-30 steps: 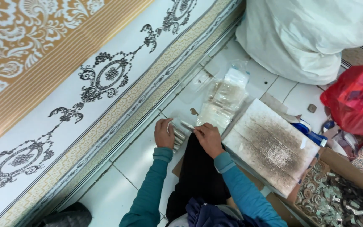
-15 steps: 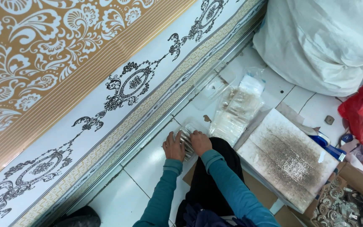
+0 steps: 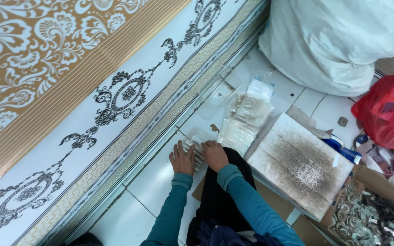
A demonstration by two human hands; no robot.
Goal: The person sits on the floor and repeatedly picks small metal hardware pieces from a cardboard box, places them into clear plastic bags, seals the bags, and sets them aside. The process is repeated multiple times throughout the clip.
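Silver metal pieces (image 3: 198, 154) lie in a small pile on the white floor (image 3: 158, 180).
Left hand (image 3: 182, 158) presses flat on them, fingers spread; right hand (image 3: 215, 154) curls over them, beside clear bags (image 3: 246, 117).

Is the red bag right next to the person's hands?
No, the red bag lies far off by the white sack, away from both hands.

Person, seen from above: long teal sleeves (image 3: 247, 200) with ribbed cuffs at both wrists; black trousers (image 3: 220, 200); dark navy garment bunched at the waist; hands bare.
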